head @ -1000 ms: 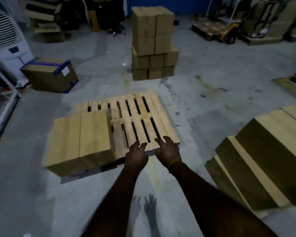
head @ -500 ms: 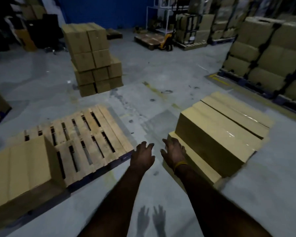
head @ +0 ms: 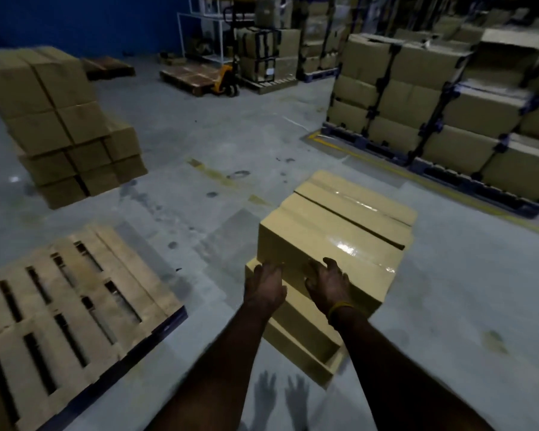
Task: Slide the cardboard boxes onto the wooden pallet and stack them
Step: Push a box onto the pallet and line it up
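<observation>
Both hands are out over the boxes now. My left hand (head: 266,283) hangs with its fingers loosely spread, empty, at the near edge of the upper box (head: 330,244); my right hand (head: 325,283) is spread just as loose, holding nothing, its fingertips at that same near face. Whether either one actually touches cardboard, I can't tell from up here.

The boxes sit on the floor (head: 199,157) as a stepped heap, a lower box (head: 296,334) poking out toward me beneath the upper one. The wooden pallet (head: 66,306) lies off to my left, apart from them, bare slats in view.

The risks, as I judge them: the upper box has glossy tape across its top, so flat palms could slip. Pull that box alone and it may ride off the lower one and drop on its corner. And the pallet stands above floor level, so a box sliding across could catch against its edge and tip.

Around me: a tall stack of cartons (head: 63,126) far left, strapped cartons (head: 448,104) on pallets to the right, a yellow pallet jack (head: 224,79) at the back. None of them stands between the boxes and the pallet; only a strip of floor does.
</observation>
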The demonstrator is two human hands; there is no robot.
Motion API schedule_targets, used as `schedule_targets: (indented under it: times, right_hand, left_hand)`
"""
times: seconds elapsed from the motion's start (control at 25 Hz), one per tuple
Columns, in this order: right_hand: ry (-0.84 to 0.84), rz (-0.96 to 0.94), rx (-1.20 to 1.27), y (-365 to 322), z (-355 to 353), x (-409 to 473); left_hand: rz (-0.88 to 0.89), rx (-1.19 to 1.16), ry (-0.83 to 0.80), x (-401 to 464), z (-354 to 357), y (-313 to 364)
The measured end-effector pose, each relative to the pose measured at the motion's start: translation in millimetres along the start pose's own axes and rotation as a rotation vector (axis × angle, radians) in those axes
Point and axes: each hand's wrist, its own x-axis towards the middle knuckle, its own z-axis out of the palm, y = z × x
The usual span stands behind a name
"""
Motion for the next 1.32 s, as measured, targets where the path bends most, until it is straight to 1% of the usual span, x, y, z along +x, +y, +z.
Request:
schedule_targets:
  times: [0.08, 0.2, 0.32, 0.44, 0.6, 0.84, 1.04, 1.16, 1.32]
  right_hand:
    - [0.023, 0.023, 0.002, 11, -16, 27]
    - [0.042, 0.053, 0.007, 34, -27, 61]
    - [0.02, 0.088, 0.002, 63, -32, 88]
    - [0.005, 0.06, -0.022, 89, -36, 120]
    - [-0.051, -0.04, -0.084, 127, -33, 175]
    - [-0.193, -0.281, -0.109, 189, -26, 280]
    - [-0.263, -0.39, -0.131, 227, -16, 334]
    - [-0.33, -0.45, -0.183, 236, -8, 360]
    - [-0.421, -0.444, -0.141, 238, 1, 382]
  left_hand:
    - [0.024, -0.005, 0.013, 36, -4, 20]
    - [0.015, -0.022, -0.001, 80, -2, 48]
    - [0.007, -0.046, -0.045, 109, 15, 70]
    - [-0.011, -0.03, -0.073, 137, 37, 90]
    - [-0.141, -0.04, -0.098, 182, 66, 115]
    - [-0.475, -0.16, -0.069, 249, 116, 175]
    - [-0.63, -0.228, -0.047, 279, 138, 213]
    - [-0.706, -0.196, -0.074, 284, 154, 218]
    - [-0.825, -0.254, -0.189, 289, 173, 211]
